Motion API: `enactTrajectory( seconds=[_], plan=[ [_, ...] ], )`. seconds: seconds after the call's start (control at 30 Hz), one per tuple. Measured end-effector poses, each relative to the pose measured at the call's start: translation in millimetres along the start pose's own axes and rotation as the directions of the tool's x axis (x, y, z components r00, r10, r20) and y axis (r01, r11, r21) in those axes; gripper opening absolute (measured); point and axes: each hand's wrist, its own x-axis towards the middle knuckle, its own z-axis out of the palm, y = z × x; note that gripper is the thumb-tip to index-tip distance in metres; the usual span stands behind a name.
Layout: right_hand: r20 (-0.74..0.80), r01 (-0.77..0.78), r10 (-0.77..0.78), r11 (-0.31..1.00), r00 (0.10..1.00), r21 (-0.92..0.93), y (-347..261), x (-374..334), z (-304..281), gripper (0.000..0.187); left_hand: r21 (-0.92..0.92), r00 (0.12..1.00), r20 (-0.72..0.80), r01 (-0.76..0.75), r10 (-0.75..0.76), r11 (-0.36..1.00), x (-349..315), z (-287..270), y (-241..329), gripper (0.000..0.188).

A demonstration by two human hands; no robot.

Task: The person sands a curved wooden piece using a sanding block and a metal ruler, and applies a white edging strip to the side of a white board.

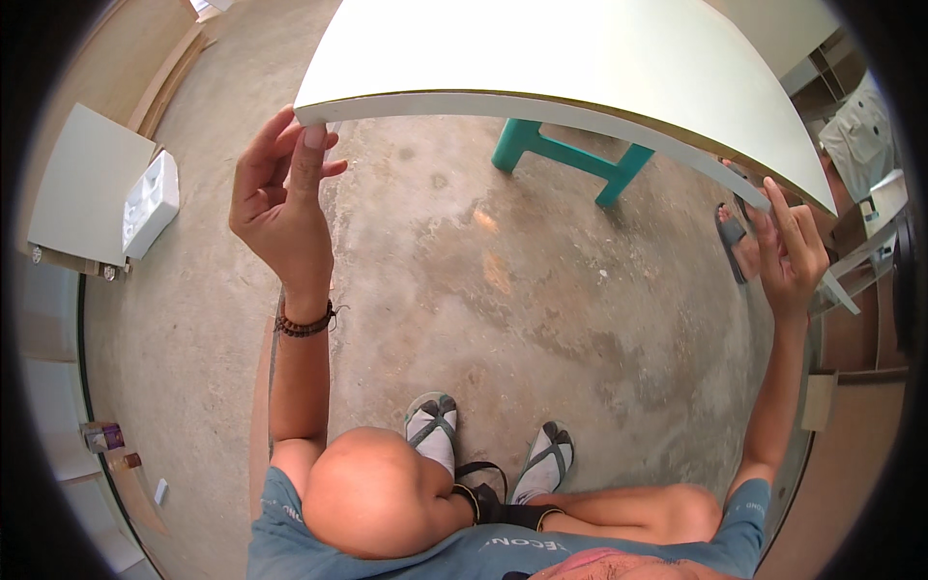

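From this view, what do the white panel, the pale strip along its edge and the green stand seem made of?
White panel: perhaps coated wood board; smooth pale face, brown edge line.
Pale strip: matt-looking, plastic or coated board; its plainness leaves that open.
Green stand: probably smooth plastic; uniform colour, no visible grain.

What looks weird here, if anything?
The concrete floor looks blotchy: dark patches and orange marks show between the green stand and the socked feet, unlike the plainer grey around. Wet or stained, I can't tell.
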Motion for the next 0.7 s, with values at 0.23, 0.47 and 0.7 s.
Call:
enactTrajectory(
  seconds=[0.23,0.47,0.7],
  plan=[
    [0.001,0.069,-0.069,0.997,0.998,0.027,6,2,-5,0.038,-0.073,0.990,0.015,0.140,-0.140,0.987,2,-1,9,0.030],
    [0.076,0.066,-0.069,0.997,0.995,0.041,7,1,-13,0.034,-0.121,0.986,0.084,0.152,-0.142,0.981,2,-10,4,0.028],
    [0.111,0.063,-0.069,0.997,0.991,0.050,4,-1,-17,0.033,-0.200,0.978,0.108,0.195,-0.177,0.960,1,-12,3,0.027]
  ],
)
